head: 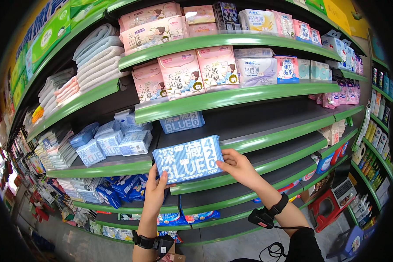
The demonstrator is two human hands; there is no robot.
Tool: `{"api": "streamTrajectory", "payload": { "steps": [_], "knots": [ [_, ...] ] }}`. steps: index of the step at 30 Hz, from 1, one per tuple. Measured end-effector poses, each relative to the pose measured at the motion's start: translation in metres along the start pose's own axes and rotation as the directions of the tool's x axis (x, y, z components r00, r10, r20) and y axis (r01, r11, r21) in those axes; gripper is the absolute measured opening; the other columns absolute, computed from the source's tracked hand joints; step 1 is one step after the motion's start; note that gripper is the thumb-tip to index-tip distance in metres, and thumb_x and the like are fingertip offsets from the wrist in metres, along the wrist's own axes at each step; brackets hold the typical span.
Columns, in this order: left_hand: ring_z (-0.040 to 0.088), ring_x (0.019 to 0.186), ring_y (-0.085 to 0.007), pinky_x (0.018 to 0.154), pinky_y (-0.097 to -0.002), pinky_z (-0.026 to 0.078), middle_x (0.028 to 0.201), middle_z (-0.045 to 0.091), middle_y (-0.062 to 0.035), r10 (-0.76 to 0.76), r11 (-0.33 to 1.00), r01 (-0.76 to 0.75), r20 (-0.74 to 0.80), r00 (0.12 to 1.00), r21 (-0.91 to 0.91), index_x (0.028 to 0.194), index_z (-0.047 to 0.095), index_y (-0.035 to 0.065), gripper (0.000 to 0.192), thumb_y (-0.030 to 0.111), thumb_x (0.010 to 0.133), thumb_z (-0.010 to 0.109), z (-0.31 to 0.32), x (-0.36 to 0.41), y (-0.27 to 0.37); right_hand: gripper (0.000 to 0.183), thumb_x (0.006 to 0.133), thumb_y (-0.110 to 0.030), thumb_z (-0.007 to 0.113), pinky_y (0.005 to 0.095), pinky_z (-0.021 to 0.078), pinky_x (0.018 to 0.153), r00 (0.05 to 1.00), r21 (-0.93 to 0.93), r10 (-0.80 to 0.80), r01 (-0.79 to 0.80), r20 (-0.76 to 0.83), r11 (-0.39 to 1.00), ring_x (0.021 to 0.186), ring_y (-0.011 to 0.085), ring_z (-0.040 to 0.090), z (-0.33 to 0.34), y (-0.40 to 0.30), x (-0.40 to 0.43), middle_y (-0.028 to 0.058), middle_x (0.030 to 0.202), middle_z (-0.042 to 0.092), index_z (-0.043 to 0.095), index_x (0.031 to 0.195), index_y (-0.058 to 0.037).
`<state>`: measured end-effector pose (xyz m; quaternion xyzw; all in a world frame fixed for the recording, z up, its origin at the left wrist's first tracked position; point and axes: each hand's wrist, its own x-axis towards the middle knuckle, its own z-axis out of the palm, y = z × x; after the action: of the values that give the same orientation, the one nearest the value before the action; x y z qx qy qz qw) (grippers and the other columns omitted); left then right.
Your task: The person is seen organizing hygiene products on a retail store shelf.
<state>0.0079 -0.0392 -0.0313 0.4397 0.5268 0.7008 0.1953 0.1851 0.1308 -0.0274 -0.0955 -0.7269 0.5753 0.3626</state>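
Note:
A blue rectangular soft pack [188,159], printed with large white lettering, is held between both hands in front of the shelves. My left hand [155,181] grips its lower left corner, thumb on the front face. At the right edge, my right hand [234,165] pinches it with the thumb in front and fingers behind. The held pack's face is turned towards me, tilted slightly up at the right. Behind and above it, a similar blue pack [182,122] lies on the dark shelf board [249,114]. Smaller blue packs [109,140] are heaped on the shelf to the left.
Pink sanitary-pad packs [181,75] line the upper shelf with a green edge strip [235,96]. Folded towels [100,62] are stacked at left. Dark blue packs [127,188] lie lower down. A red plastic stool [324,206] bearing a laptop [344,193] stands at right.

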Motion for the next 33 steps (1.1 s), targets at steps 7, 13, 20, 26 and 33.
{"api": "streamTrajectory", "payload": {
  "steps": [7, 13, 20, 26, 33],
  "knots": [
    [0.049, 0.099, -0.0143, 0.085, -0.0265, 0.038, 0.114, 0.048, -0.011, 0.04, 0.999, -0.04, 0.006, 0.999, 0.023, 0.127, 0.028, -0.0022, 0.043, 0.01, 0.089, 0.043, -0.002, 0.004, -0.001, 0.037, 0.083, -0.015, 0.056, 0.0241, 0.0435, 0.067, 1.0, -0.009, -0.015, 0.015, -0.025, 1.0, 0.081, 0.0129, 0.055, 0.001, 0.003, 0.001, 0.0111, 0.093, 0.057, 0.042, 0.112, 0.0036],
    [0.049, 0.097, -0.014, 0.084, -0.0254, 0.037, 0.11, 0.049, -0.0137, 0.102, 0.994, -0.102, -0.018, 0.995, 0.039, 0.119, 0.035, -0.0029, 0.036, 0.005, 0.087, 0.046, -0.001, 0.015, 0.002, 0.042, 0.081, -0.016, 0.058, 0.0254, 0.0456, 0.067, 0.996, -0.125, 0.006, -0.017, -0.084, 0.992, 0.083, 0.0173, 0.056, 0.003, -0.003, 0.008, 0.0126, 0.092, 0.057, 0.042, 0.114, 0.0046],
    [0.049, 0.094, -0.0154, 0.08, -0.0258, 0.04, 0.103, 0.048, -0.0126, 0.241, 0.966, -0.224, -0.142, 0.96, 0.131, 0.117, 0.033, -0.0003, 0.038, 0.004, 0.083, 0.051, -0.001, 0.028, -0.01, 0.04, 0.079, -0.011, 0.057, 0.0276, 0.0486, 0.071, 0.957, -0.278, -0.194, 0.131, -0.215, 0.952, 0.089, 0.0186, 0.055, 0.01, -0.008, 0.015, 0.0129, 0.095, 0.056, 0.044, 0.114, 0.0039],
    [0.048, 0.096, -0.0169, 0.079, -0.0268, 0.041, 0.102, 0.048, -0.0103, 0.235, 0.96, -0.22, -0.076, 0.969, 0.171, 0.12, 0.033, 0.0018, 0.042, 0.001, 0.082, 0.051, 0.001, 0.03, -0.009, 0.036, 0.078, -0.007, 0.056, 0.0289, 0.0484, 0.07, 0.955, -0.246, -0.188, 0.13, -0.228, 0.961, 0.09, 0.0194, 0.055, 0.011, -0.002, 0.016, 0.0142, 0.094, 0.057, 0.046, 0.111, 0.0039],
    [0.044, 0.106, -0.02, 0.083, -0.0299, 0.038, 0.119, 0.037, -0.0103, 0.259, 0.95, -0.244, -0.055, 0.964, 0.194, 0.123, 0.033, 0.0035, 0.044, 0.002, 0.082, 0.05, -0.002, 0.044, -0.009, 0.037, 0.079, -0.007, 0.057, 0.0293, 0.0461, 0.079, 0.956, -0.251, -0.194, 0.137, -0.221, 0.958, 0.096, 0.0194, 0.053, 0.011, -0.009, 0.024, 0.0159, 0.1, 0.055, 0.043, 0.112, 0.0039]
  ]
}}
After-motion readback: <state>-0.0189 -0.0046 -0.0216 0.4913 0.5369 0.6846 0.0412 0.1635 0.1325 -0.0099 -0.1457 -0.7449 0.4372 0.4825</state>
